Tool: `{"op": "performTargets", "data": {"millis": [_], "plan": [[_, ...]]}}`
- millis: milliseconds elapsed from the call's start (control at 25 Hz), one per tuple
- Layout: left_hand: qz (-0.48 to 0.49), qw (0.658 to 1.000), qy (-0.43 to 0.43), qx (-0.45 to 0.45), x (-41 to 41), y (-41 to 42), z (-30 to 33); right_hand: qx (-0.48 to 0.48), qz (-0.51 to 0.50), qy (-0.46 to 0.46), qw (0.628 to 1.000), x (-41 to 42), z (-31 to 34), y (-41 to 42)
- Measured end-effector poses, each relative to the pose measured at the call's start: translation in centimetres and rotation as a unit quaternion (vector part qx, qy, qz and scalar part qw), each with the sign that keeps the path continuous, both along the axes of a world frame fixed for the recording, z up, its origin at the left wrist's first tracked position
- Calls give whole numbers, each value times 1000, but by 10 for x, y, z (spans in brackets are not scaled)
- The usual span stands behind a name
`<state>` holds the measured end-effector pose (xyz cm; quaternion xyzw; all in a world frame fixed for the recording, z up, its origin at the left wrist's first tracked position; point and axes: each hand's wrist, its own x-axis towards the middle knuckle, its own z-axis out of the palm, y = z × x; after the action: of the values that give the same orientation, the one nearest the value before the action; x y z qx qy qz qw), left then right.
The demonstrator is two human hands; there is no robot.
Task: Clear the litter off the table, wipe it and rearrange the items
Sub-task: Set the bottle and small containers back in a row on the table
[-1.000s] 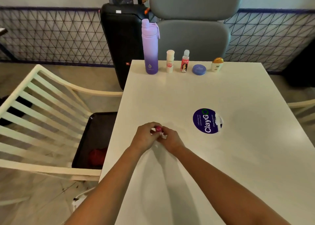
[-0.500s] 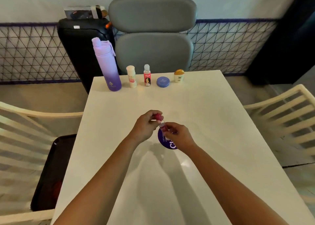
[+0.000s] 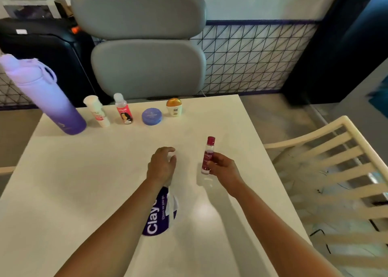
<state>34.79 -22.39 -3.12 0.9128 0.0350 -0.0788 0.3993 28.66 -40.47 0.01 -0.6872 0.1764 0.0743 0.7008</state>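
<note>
My right hand (image 3: 222,167) grips a small pink-capped bottle (image 3: 208,153), held upright just above the white table (image 3: 84,192). My left hand (image 3: 161,165) hovers to its left, fingers loosely curled and apart, with nothing in it. Along the table's far edge stand a purple water bottle (image 3: 48,102), a white tube (image 3: 97,111), a clear bottle with a red label (image 3: 123,109), a round blue tin (image 3: 151,116) and a small gold-capped bottle (image 3: 174,107). A round purple sticker (image 3: 162,215) lies on the table, partly under my left forearm.
A grey padded chair (image 3: 144,45) stands behind the table, with a black speaker (image 3: 42,52) to its left. A cream slatted chair (image 3: 331,171) sits close to the table's right edge. A wire-mesh fence runs along the back wall.
My hands have parted: the right one moved right and forward with the pink bottle, and the left one let go of its cap. The camera turned right.
</note>
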Motion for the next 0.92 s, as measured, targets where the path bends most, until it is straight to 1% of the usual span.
{"op": "performTargets", "data": {"millis": [80,120,160,200,320,440,560,760,920], "plan": [[-22,993,-22,112,21,-8,-15,-19,2,7,1000,19,-13,-20],[-31,984,-30,174,28,-10,-21,-27,4,8,1000,28,-18,-27],[-34,974,-43,221,34,-13,-28,-38,4,10,999,38,-22,-34],[-28,966,-63,248,37,-14,-35,-46,5,10,999,48,-26,-40],[-14,960,-114,257,39,-14,-50,-84,6,-6,996,82,-35,-54],[-9,959,-117,257,40,-14,-54,-160,18,-34,986,120,-46,-59],[-10,958,-106,267,41,-12,-57,-217,8,-58,974,156,-50,-55],[6,953,-131,274,40,-12,-62,-229,4,-81,970,212,-58,-42],[24,954,-142,264,42,-11,-64,-226,12,-117,967,237,-62,-39]]}}
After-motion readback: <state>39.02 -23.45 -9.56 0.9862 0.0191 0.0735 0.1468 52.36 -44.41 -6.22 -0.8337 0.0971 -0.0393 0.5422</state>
